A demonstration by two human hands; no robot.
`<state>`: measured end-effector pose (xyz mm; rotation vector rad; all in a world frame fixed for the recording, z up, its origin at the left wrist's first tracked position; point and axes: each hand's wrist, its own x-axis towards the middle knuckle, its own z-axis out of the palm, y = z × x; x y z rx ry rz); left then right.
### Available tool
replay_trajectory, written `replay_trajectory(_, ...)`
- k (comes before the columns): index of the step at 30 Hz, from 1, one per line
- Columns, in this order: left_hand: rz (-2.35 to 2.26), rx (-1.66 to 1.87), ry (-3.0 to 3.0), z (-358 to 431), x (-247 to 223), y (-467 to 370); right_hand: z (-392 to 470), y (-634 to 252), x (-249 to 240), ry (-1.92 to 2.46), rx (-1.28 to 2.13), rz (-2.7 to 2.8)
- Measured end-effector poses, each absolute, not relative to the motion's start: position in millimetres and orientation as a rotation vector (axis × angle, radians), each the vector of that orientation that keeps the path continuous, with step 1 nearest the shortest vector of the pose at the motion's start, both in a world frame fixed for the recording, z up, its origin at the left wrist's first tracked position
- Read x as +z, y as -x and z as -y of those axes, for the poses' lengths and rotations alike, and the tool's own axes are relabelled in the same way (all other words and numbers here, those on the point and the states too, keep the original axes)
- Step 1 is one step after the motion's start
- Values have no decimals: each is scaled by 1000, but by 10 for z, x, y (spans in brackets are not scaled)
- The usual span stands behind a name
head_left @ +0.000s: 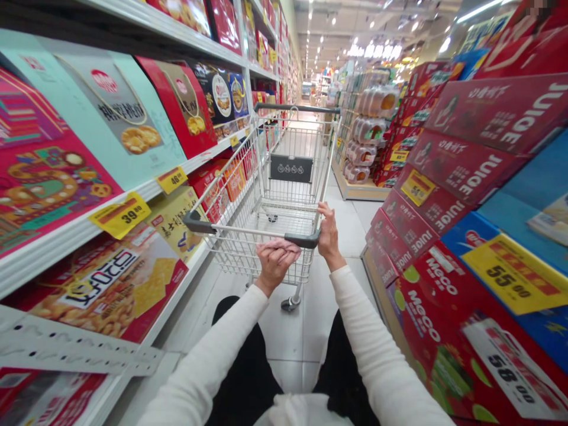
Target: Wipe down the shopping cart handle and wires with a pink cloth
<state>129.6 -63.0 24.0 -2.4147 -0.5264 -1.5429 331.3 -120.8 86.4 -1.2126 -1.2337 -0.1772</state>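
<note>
White sleeves lead to left hand and right hand, fingers curled around cart handle.

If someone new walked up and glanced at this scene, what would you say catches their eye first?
First, the wire shopping cart in the middle of the aisle, its basket bare, with the left hand and right hand both closed on its handle. Next, the red juice boxes stacked along the right side with yellow price tags. On the left, shelves of biscuit boxes run down the aisle.
</note>
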Motion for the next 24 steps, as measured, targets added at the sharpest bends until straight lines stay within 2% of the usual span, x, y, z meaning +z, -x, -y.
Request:
replay_trajectory(5,475,-1241,2603,792,134,-1183,1203,-3379,848,1203,-156,1231)
replay_trajectory(13,362,-1367,2618,922,355,-1405,1212,-3405,834,1202,-168,1235)
replay_trajectory(19,290,-1264,2602,973,115,-1439,1289,-3572,859,1162,-65,1323)
replay_trajectory(24,268,-1397,2552,831,136,-1289,1310,-3651,876,1142,-39,1333)
